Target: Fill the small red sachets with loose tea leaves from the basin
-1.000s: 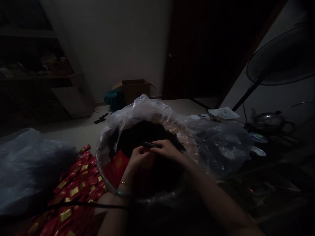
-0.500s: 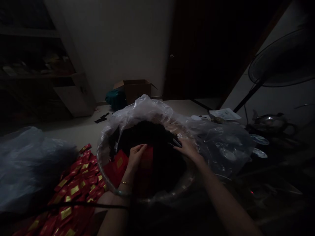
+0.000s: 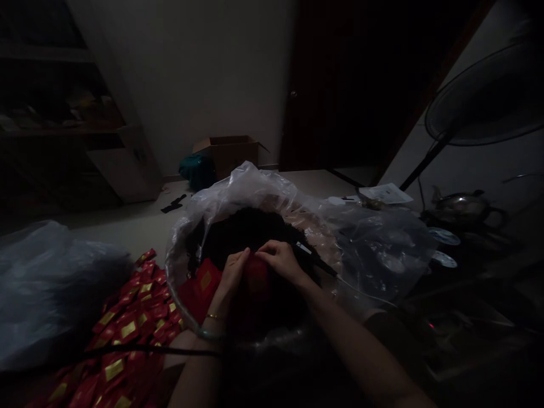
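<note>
Over a round basket lined with clear plastic (image 3: 255, 181), both my hands pinch the top edge of a small red packet (image 3: 258, 279). My left hand (image 3: 233, 271) closes on its left corner, and my right hand (image 3: 280, 259) on its right corner. Dark loose leaves, looking like tea, form a heap (image 3: 255, 224) in the basket. More red packets (image 3: 205, 281) with gold labels lie inside at the left. A dark corded tool with a pale metal end (image 3: 317, 258) rests on the heap, right of my right hand.
A large pile of red packets (image 3: 127, 328) lies left of the basket, beside a clear plastic bag (image 3: 51, 283). Behind stand a cardboard box (image 3: 236, 153) and a green bag (image 3: 198, 171). At right are a kettle (image 3: 463, 208), small dishes (image 3: 444, 236) and a fan (image 3: 484, 102).
My right hand has let go of the corded tool, leaving it on the heap, and moved left to the red packet. My left hand still pinches the packet.
</note>
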Motion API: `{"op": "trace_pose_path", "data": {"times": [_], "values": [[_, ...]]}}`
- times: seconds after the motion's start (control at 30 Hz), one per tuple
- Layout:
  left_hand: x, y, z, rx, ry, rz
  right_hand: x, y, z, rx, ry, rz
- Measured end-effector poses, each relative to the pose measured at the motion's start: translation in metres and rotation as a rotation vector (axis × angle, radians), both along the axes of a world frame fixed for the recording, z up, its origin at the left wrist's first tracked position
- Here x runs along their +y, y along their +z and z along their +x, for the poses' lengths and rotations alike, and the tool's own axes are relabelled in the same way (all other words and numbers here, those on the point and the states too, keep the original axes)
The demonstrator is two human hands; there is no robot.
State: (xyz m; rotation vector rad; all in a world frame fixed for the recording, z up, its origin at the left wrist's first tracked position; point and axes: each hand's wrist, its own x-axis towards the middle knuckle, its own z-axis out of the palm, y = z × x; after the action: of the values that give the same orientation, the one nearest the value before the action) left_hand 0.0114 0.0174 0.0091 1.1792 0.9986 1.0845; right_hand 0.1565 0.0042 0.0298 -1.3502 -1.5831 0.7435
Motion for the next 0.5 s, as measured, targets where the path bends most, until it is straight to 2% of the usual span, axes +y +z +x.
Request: {"op": "trace_pose_path", "data": {"times": [0.13, 0.23, 0.3, 0.4, 0.47, 0.5], "values": [[0.0, 0.001, -0.002, 0.004, 0.002, -0.014, -0.001, -0.001, 0.008, 0.071, 0.043, -0.11], [0.005, 0.002, -0.009, -0.114, 0.011, -0.107, 0.002, -0.001, 0.021, 0.137, 0.036, -0.192], [0.01, 0.0, -0.016, -0.243, 0.163, -0.139, 0.007, 0.004, 0.03, 0.173, -0.025, -0.174], [0.019, -0.006, -0.026, -0.413, 0.551, -0.161, 0.011, 0.024, 0.025, 0.249, -0.124, -0.041], [0.022, -0.012, -0.029, -0.496, 0.711, -0.211, 0.012, 0.045, 0.005, 0.366, -0.075, 0.055], [0.023, -0.014, -0.029, -0.525, 0.756, -0.229, 0.012, 0.055, -0.007, 0.447, 0.016, 0.077]]}}
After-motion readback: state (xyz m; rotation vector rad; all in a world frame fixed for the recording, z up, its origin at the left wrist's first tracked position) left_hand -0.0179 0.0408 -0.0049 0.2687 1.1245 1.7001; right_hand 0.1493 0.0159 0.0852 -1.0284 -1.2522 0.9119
